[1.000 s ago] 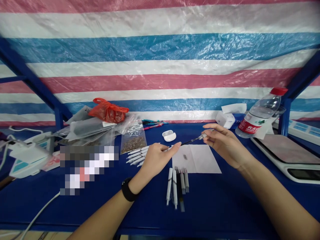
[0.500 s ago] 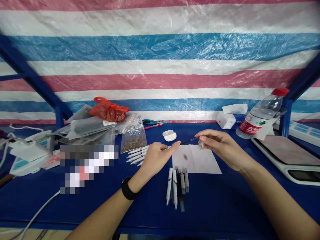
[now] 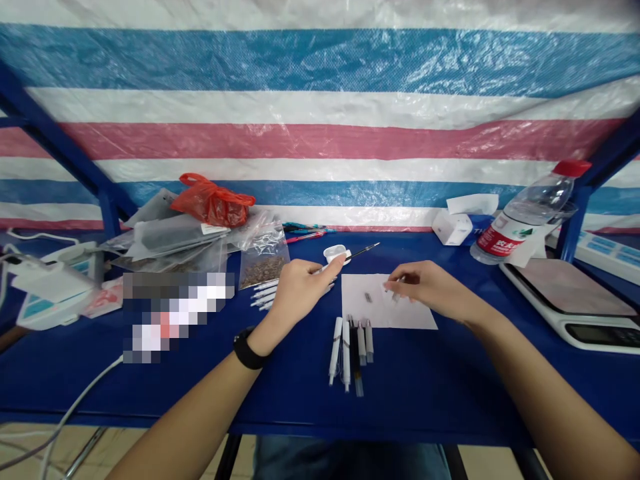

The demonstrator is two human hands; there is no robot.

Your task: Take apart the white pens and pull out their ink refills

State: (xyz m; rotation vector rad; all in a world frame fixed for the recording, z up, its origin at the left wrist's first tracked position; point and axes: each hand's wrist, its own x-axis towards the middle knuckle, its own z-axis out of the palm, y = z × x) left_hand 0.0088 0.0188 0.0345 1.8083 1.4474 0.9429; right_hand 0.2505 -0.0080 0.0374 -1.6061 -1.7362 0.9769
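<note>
Striped tarp (image 3: 320, 133) in blue, white and pink hung as backdrop behind a blue table (image 3: 450, 393), far edge of the surface crowded, middle kept for work. At the middle of the surface, left hand (image 3: 300, 287), black wristband (image 3: 247, 350) on the wrist, closed around the lower end of a thin dark refill (image 3: 361, 252), tip raised and angled toward the far right corner, seemingly to keep the point off the clutter. Right hand (image 3: 425, 290) well apart from that tip, lowered over a white paper sheet (image 3: 400, 317), fingertips pinched on a small pale piece (image 3: 395, 293), touching the sheet or just above it, hard to tell which. 1 small dark part (image 3: 369, 297) lying alone on the same sheet, paper probably spread to set tiny pieces off against the dark blue. Just beside the sheet's near edge, row of about 5 pen parts (image 3: 350, 347) laid parallel, likely sorted for quick reach. Several white pens (image 3: 263, 298) fanned under the left hand; white earbud case (image 3: 334, 253) just beyond its fingers. Along the far edge, clear bag (image 3: 263, 267) of fine brownish bits and red plastic bag (image 3: 213, 200) to the left, tissue box (image 3: 453, 227) and water bottle (image 3: 530, 213) toward the far right corner, flat scale (image 3: 570, 300) at the right edge.
</note>
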